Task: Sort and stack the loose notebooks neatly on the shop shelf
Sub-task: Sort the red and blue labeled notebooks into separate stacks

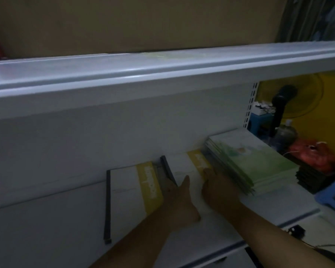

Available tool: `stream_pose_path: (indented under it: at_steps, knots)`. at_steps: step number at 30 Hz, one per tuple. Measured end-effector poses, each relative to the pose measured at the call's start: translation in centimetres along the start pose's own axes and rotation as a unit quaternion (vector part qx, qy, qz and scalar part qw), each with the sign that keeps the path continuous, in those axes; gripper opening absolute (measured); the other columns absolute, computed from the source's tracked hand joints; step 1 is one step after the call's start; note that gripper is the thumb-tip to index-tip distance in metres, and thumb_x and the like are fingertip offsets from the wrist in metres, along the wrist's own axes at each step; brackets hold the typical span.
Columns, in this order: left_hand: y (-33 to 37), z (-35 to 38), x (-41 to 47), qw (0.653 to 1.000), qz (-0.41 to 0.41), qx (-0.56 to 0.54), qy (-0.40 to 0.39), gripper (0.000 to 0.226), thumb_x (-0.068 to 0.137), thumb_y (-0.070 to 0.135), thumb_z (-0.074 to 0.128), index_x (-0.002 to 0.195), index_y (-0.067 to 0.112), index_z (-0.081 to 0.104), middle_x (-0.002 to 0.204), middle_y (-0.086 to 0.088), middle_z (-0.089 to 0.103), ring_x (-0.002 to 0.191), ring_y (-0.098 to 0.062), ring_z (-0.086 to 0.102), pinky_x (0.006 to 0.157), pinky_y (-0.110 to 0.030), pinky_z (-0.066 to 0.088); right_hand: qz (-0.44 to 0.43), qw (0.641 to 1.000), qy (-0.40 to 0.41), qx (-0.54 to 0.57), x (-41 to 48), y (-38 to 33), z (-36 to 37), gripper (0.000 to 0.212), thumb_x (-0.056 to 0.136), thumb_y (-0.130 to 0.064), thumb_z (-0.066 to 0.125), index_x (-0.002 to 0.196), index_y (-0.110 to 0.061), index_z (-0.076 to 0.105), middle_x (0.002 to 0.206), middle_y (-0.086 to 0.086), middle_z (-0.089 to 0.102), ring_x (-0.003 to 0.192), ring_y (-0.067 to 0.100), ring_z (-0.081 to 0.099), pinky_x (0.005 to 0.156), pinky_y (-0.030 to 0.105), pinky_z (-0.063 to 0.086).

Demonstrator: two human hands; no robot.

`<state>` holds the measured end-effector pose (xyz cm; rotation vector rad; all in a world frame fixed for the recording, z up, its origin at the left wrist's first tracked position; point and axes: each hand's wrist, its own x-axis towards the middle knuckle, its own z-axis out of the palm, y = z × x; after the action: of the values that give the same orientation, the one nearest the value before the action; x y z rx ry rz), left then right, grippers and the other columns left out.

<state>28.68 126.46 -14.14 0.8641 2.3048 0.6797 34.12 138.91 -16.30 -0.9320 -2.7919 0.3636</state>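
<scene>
Two bare hands square up a stack of white notebooks with yellow spine bands on a shop shelf [46, 219], lower centre of the frame. The left hand [179, 200] lies along the stack's left side, fingers pressed flat against the dark edge, apparently to push the middle stack [184, 171] into line. The right hand [219, 190] rests on the stack's right side, fingertips on the yellow band, where it meets the green stack. Neither grip closes around anything: both hands are spread open, pressing and steadying, not lifting.

A second white-and-yellow stack [128, 194] lies just left of the hands, a dark strip along its left edge. To the right, a taller pile of green-covered notebooks [255, 161] sits touching or nearly touching the middle stack; its covers fan slightly, so it looks less tidy than its neighbours. Grouping by cover suggests the sorting is well along, with alignment the step in hand.

The upper shelf [162, 74] crosses the frame above. At the far right, beyond the shelving, a yellow fan [302, 97], a blue stool [333, 196] and red bagged goods [313, 153] stand in dim light. No bins or boxes hold the notebooks; they lie directly on the shelf.
</scene>
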Motion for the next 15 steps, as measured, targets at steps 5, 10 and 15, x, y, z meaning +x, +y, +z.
stream_pose_path:
  at_steps: [5, 10, 15]
  knots:
    - [-0.8, -1.4, -0.2, 0.994, 0.044, -0.079, 0.058, 0.084, 0.083, 0.039, 0.067, 0.15, 0.024, 0.018, 0.16, -0.005, 0.002, 0.144, -0.023, 0.018, 0.113, -0.034, 0.031, -0.003, 0.995, -0.064, -0.07, -0.4, -1.1, -0.6, 0.045, 0.098, -0.017, 0.03, 0.143, -0.02, 0.033, 0.148, 0.016, 0.03, 0.134, 0.033, 0.035, 0.106, 0.038, 0.033]
    - [-4.3, -8.7, -5.2, 0.991, 0.087, 0.03, 0.093, 0.058, 0.1, 0.041, 0.035, 0.151, 0.019, 0.017, 0.16, -0.003, 0.002, 0.146, -0.02, 0.011, 0.116, -0.03, 0.015, 0.015, 0.982, -0.098, -0.161, 0.2, -4.3, -2.1, 0.039, 0.099, -0.025, 0.033, 0.133, -0.011, 0.045, 0.138, 0.016, 0.046, 0.127, 0.032, 0.044, 0.106, 0.043, 0.037]
    - [-17.7, -20.0, -14.9, 0.968, -0.007, 0.157, 0.195, 0.055, 0.101, 0.045, 0.024, 0.149, 0.02, 0.023, 0.159, 0.0, 0.015, 0.146, -0.016, 0.012, 0.115, -0.028, 0.013, -0.201, 0.968, -0.07, -0.134, -4.4, -21.5, -3.3, 0.053, 0.102, -0.039, 0.026, 0.15, -0.02, 0.018, 0.156, 0.015, 0.017, 0.144, 0.031, 0.016, 0.115, 0.039, 0.018]
